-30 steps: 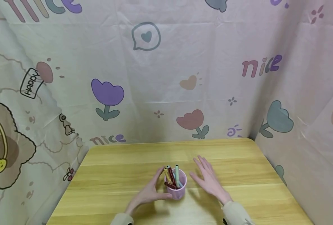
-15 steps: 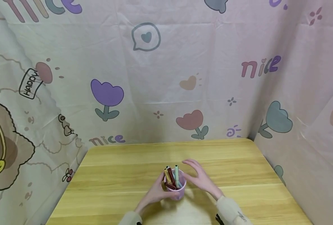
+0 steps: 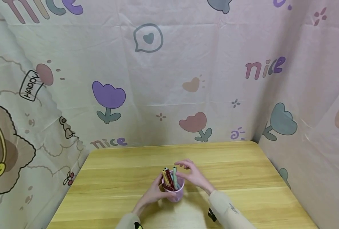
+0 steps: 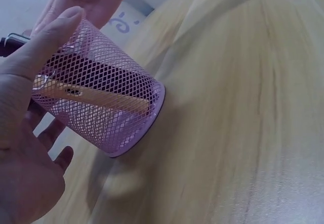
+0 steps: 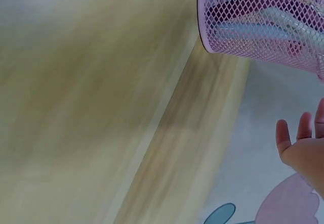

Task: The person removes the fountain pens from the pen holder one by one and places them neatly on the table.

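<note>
Pink mesh pen cup (image 3: 173, 190) sits near-centre on the wooden surface (image 3: 243, 178), closer to the near edge than the far one. Left wrist view shows its base off the wood or tipped, can't tell which. Inside: green pen (image 3: 175, 176), yellow pen (image 3: 165, 176), dark red pen (image 3: 169, 175), all leaning, tips sticking out above the rim.

Left hand (image 3: 152, 194): grip is closed round the cup's left wall, thumb across the mesh (image 4: 38, 52), fingers wrapped behind.

Right hand (image 3: 194, 176): fingers loosely spread, hanging just over the pen tips from the right. No pinch visible on any pen, so grip reads as released. Contact with the green pen can't be confirmed from these views.

Progress, as a judgement: cup is secured by the left hand, all pens I can see are in the cup, none lie on the surface. So the pen handling itself looks not yet done.

Room: bare wood to the left, right and far side of the cup. Patterned cloth walls (image 3: 163, 79) close off the far edge and the right side (image 3: 315, 143); left cloth hangs past the left edge. Near edge is close to the sleeves (image 3: 229, 213).
</note>
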A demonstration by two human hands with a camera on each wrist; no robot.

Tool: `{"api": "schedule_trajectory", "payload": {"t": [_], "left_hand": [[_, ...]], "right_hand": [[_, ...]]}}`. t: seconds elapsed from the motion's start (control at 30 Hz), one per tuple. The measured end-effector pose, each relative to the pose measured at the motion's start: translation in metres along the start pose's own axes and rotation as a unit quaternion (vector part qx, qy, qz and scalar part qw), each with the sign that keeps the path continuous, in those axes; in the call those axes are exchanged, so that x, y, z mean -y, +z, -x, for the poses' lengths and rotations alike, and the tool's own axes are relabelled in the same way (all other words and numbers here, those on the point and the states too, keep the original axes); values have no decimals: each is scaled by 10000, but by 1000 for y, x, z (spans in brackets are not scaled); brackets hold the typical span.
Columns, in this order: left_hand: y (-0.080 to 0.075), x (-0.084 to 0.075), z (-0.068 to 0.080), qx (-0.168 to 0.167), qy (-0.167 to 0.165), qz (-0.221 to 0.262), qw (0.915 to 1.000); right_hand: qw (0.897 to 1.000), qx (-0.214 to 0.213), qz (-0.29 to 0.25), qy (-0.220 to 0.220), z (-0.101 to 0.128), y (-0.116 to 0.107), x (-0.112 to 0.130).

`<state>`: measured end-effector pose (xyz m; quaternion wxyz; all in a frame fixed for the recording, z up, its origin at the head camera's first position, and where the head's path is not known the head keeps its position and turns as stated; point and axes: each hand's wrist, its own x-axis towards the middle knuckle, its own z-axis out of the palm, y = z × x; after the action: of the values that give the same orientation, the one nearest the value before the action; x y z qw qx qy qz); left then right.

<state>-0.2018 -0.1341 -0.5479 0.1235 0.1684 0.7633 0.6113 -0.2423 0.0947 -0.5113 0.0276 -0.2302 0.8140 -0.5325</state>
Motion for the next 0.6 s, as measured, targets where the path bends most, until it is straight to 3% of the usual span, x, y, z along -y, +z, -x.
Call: {"api": "schedule_trajectory", "payload": {"t": [0.3,0.6], "left_hand": [[-8,5,-2,164,-77,153,9997],[-13,7,-6,99,-70,221,9997]], "right_hand": [[9993,281,-153,204,-11,8,1],[9989,294,-115,337,-19,10,0]]}}
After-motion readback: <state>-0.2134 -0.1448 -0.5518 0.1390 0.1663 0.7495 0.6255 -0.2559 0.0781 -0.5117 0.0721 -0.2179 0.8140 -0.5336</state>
